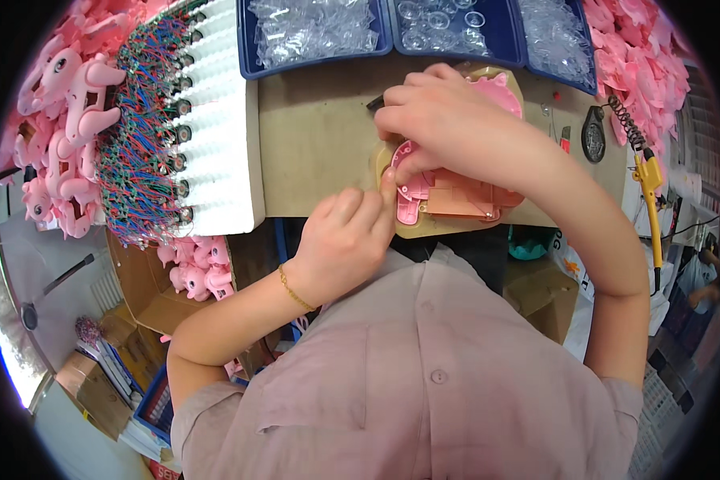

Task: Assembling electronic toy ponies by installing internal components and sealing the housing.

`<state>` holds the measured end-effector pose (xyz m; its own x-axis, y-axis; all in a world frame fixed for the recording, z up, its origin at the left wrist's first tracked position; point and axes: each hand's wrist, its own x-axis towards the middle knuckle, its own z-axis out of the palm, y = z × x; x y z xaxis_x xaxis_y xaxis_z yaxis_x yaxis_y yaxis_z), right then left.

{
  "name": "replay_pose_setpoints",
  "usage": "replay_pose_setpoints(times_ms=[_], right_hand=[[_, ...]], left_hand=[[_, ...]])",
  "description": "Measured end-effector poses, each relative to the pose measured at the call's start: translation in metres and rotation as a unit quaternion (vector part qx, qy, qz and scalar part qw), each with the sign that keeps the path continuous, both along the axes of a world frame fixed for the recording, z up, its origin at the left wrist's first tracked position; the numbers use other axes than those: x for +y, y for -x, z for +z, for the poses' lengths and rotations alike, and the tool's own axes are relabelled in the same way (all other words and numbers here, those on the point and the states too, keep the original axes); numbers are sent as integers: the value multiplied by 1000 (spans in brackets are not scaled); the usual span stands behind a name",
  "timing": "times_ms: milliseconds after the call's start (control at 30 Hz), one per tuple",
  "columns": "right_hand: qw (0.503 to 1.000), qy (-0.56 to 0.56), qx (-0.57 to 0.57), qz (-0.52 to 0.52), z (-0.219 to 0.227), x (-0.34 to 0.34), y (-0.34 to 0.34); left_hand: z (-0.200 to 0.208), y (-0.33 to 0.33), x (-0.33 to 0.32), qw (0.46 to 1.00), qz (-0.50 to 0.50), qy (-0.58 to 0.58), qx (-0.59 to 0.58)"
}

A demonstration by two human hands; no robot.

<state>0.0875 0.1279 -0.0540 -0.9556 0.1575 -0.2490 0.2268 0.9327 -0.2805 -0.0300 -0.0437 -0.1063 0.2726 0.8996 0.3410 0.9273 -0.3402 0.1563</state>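
A pink plastic toy shell half (409, 211) lies in a beige fixture (434, 230) at the table's near edge. Inside the shell sits an orange box-shaped part (461, 198). My left hand (348, 240) is closed, with a fingertip against the shell's left rim. My right hand (448, 116) reaches over the shell with bent fingers, its thumb pressing down inside the left part. Whatever its other fingers hold is hidden. By those fingertips a small black piece (374, 104) shows. My right hand covers the middle of the shell.
Blue trays (316, 61) of clear plastic parts line the back. On the left, a white foam block (220, 120) holds wired components (140, 136), beside piled pink toy bodies (60, 152). More pink parts (644, 60) and a yellow-handled tool (650, 176) on a coiled cord are at right.
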Motion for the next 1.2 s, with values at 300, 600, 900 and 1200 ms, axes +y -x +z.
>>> replay_pose_setpoints(times_ms=[300,600,900,1200], right_hand=[[884,212,246,-337,40,-14,-95],[838,364,194,-358,13,-23,-100],[891,282,227,-274,18,-71,-117],[822,143,445,-326,-1,1,-45]], left_hand=[[29,3,5,992,33,102,-71],[40,-20,92,984,70,71,-145],[33,-26,83,850,125,195,-473],[34,-26,84,956,148,43,-249]])
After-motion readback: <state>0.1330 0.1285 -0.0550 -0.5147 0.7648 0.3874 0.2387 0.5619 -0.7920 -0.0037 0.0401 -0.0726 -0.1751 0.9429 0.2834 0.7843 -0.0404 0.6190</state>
